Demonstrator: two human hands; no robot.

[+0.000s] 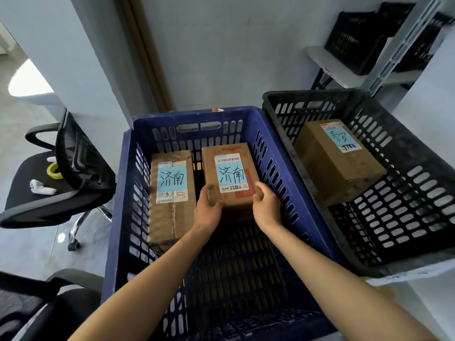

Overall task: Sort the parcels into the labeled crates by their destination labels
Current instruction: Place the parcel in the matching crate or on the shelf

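Both forearms are bare and reach fwd and down into the blue crate, converging on one parcel near its far wall. Wrists are about level, w/ palms turned in toward each other.

The left hand has its thumb on the top face and its fingers curled round the near-left corner of the small box. The right hand mirrors it at the near-right corner, thumb on top, fingers wrapped under the edge. Both are grasping that box. Can't tell if its base rests on the crate floor or is held just off it.

The small box is brown cardboard, rectangular, w/ a pale blue paper label, black handwritten characters, a barcode strip above and a printed sticker below. Just beside it on the left, w/ a narrow gap btwn them, lies a long box. It is taped cardboard, more worn, w/ the same two characters on its blue label.

The blue crate is rigid plastic w/ slotted walls and a grid floor. The black crate touches its right side, same slotted build, and holds a third box, angled, its blue label carrying different characters.

Left of the crates is a mesh-back office chair w/ a yellow tape roll on its seat.
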